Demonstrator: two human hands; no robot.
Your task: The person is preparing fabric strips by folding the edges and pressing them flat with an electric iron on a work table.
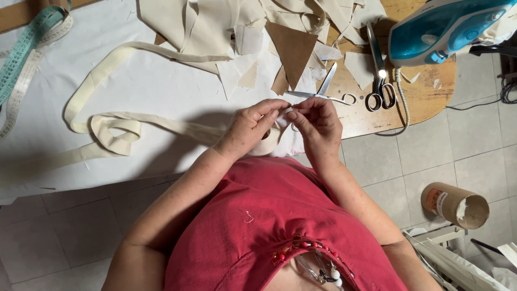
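A long cream fabric strip (116, 129) loops across the white table cover (145, 86) and runs to my hands at the table's near edge. My left hand (250, 128) pinches the strip's end between thumb and fingers. My right hand (318, 125) pinches the same end from the other side, fingertips touching the left hand's. The bit of fabric between the fingertips is mostly hidden.
Open scissors (323, 91) lie just beyond my hands, a second pair (379, 81) to their right on the wooden table. A brown paper triangle (293, 51) and cream scraps (215, 24) lie farther back. A blue iron (441, 27), a measuring tape (24, 59), a cardboard tube (455, 205) on the floor.
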